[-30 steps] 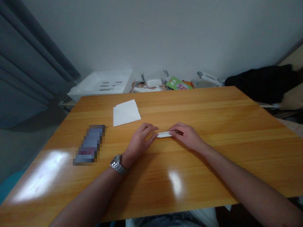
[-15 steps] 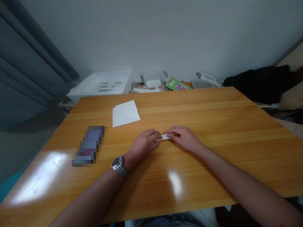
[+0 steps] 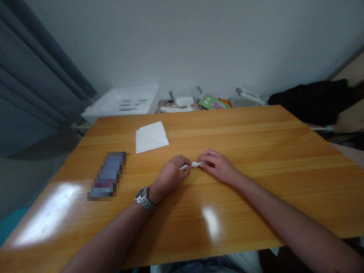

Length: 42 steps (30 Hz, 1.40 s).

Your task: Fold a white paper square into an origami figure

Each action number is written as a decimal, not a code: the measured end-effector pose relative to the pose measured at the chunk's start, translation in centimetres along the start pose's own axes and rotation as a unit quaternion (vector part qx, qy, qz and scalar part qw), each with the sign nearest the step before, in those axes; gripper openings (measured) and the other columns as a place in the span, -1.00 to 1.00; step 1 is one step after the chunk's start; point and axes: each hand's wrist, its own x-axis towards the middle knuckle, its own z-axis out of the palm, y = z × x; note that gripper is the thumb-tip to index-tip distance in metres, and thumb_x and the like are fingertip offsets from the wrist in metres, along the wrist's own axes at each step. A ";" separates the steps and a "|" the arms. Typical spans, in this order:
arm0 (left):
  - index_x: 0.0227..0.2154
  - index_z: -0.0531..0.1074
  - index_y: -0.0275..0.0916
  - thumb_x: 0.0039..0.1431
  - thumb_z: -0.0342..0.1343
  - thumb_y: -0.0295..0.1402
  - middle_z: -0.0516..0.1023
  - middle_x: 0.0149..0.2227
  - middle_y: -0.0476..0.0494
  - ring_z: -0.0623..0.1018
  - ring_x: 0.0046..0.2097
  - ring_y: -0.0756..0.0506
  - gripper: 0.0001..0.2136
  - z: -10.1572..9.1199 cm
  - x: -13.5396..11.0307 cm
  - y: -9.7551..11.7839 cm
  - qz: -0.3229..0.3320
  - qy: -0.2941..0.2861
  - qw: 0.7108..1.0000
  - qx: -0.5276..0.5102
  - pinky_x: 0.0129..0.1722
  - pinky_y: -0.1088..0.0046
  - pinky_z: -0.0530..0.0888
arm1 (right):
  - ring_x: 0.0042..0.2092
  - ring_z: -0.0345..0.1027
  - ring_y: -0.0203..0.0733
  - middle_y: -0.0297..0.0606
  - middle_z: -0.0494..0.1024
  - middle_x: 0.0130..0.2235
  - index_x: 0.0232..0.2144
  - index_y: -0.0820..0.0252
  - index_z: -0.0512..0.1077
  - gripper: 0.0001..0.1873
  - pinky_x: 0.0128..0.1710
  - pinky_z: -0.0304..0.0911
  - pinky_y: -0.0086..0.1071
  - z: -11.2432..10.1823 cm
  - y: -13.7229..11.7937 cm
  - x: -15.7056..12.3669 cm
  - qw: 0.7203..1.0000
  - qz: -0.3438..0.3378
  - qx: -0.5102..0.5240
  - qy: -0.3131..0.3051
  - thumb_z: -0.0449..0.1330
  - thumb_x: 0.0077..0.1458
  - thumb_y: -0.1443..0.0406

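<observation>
A narrow strip of folded white paper [image 3: 195,164] spans the gap between my two hands, just over the middle of the wooden table [image 3: 241,132]. My left hand [image 3: 173,172], with a metal watch [image 3: 144,198] at the wrist, pinches the strip's left end between thumb and fingers. At the other end, my right hand [image 3: 220,166] grips it the same way. Fingers hide both ends of the strip, so its full shape cannot be made out. Beyond my left hand, a flat stack of white paper sheets [image 3: 151,137] lies on the table.
A pixelated phone-like slab [image 3: 108,175] lies on the table's left side. Behind the far edge are a white moulded foam tray [image 3: 121,100], a green booklet [image 3: 214,101] and assorted clutter. Dark cloth [image 3: 309,100] is heaped at the far right.
The left hand's fingers have shifted slightly along the strip, and its left end now shows between them. The strip looks more tilted and pinched. The rest of the table is unchanged.
</observation>
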 end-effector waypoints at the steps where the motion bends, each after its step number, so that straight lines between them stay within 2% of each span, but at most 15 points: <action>1: -0.22 0.47 -0.20 0.27 0.12 -0.47 0.56 -0.22 -0.09 0.53 -0.16 -0.11 -0.91 0.0 0.0 0.0 0.001 0.003 1.000 0.011 -0.10 0.35 0.45 | -0.13 0.43 -0.13 -0.17 0.52 -0.18 -0.18 0.16 0.55 -0.88 -0.11 0.34 -0.28 0.1 0.0 0.0 1.000 0.002 -0.008 0.001 0.22 0.26 0.34; 7: -0.21 0.47 -0.20 0.30 0.13 -0.41 0.56 -0.20 -0.09 0.53 -0.15 -0.11 -0.94 -0.1 0.2 0.2 0.002 0.011 0.999 0.031 -0.11 0.36 0.44 | -0.16 0.42 -0.15 -0.18 0.53 -0.20 -0.21 0.18 0.55 -0.90 -0.13 0.33 -0.29 0.4 0.0 0.2 0.999 0.023 -0.027 0.016 0.22 0.27 0.34; 13: -0.31 0.47 -0.22 0.27 0.16 -0.40 0.57 -0.28 -0.08 0.53 -0.22 -0.10 -0.96 0.1 0.3 0.2 -0.014 0.022 0.999 0.041 -0.19 0.38 0.43 | -0.17 0.42 -0.14 -0.21 0.55 -0.24 -0.24 0.15 0.54 -0.89 -0.14 0.32 -0.28 0.6 -0.2 0.3 0.999 0.023 -0.023 0.012 0.19 0.29 0.33; 19: -0.29 0.47 -0.21 0.32 0.12 -0.37 0.58 -0.27 -0.07 0.54 -0.25 -0.07 -0.92 0.2 0.3 0.1 -0.034 0.016 0.999 0.019 -0.25 0.43 0.43 | -0.13 0.40 -0.12 -0.19 0.50 -0.18 -0.23 0.15 0.54 -0.93 -0.11 0.31 -0.26 0.7 -0.3 0.2 1.000 0.008 -0.024 0.008 0.28 0.22 0.30; 31: -0.29 0.45 -0.20 0.30 0.16 -0.36 0.54 -0.24 -0.10 0.50 -0.17 -0.12 -0.95 0.2 0.5 0.0 0.024 0.005 0.998 0.066 -0.13 0.35 0.41 | -0.14 0.37 -0.10 -0.20 0.52 -0.21 -0.27 0.16 0.51 -0.97 -0.13 0.28 -0.26 1.2 -0.2 0.4 0.997 -0.007 -0.076 0.003 0.25 0.23 0.37; 42: -0.26 0.46 -0.20 0.30 0.15 -0.34 0.54 -0.22 -0.12 0.50 -0.16 -0.13 -0.94 0.4 0.6 0.1 0.030 0.001 0.996 0.087 -0.11 0.32 0.42 | -0.16 0.37 -0.11 -0.19 0.52 -0.23 -0.28 0.16 0.50 -0.92 -0.16 0.28 -0.25 1.6 0.0 0.4 0.996 -0.012 -0.091 0.002 0.20 0.28 0.31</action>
